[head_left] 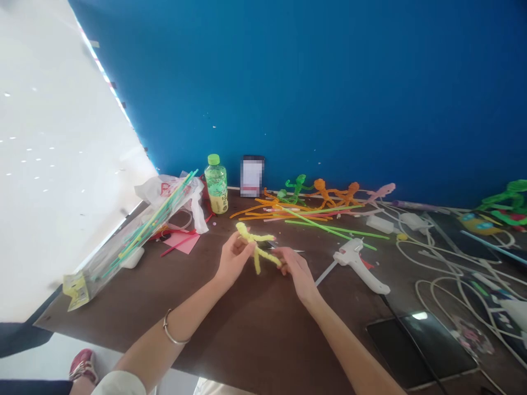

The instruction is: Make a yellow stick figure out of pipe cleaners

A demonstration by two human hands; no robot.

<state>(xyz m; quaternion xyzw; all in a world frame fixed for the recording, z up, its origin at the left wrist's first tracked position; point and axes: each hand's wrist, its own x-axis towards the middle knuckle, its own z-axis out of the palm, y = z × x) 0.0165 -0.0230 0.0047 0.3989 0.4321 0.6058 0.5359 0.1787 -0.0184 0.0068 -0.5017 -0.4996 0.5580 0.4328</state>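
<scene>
A small yellow pipe-cleaner figure [252, 239] with a rounded head, arms and legs is held up over the dark brown table. My left hand [234, 257] is closed around its upper body, thumb in front. At the end of one outstretched leg, the fingers of my right hand [297, 270] pinch the yellow stem. The other leg hangs down free between my hands. Scissors, partly hidden behind the figure, lie on the table with a blade tip [297, 250] showing. Just right of my right hand rests a white glue gun [357, 262].
Loose orange and green pipe cleaners [319, 222] lie toward the wall, before green, orange [322, 192] and pink figures. At left are a bottle [216, 189] and a plastic bag of pipe cleaners [144, 230]. White cables [436, 285] and a black tablet [424, 348] occupy the right. A phone [252, 175] leans upright.
</scene>
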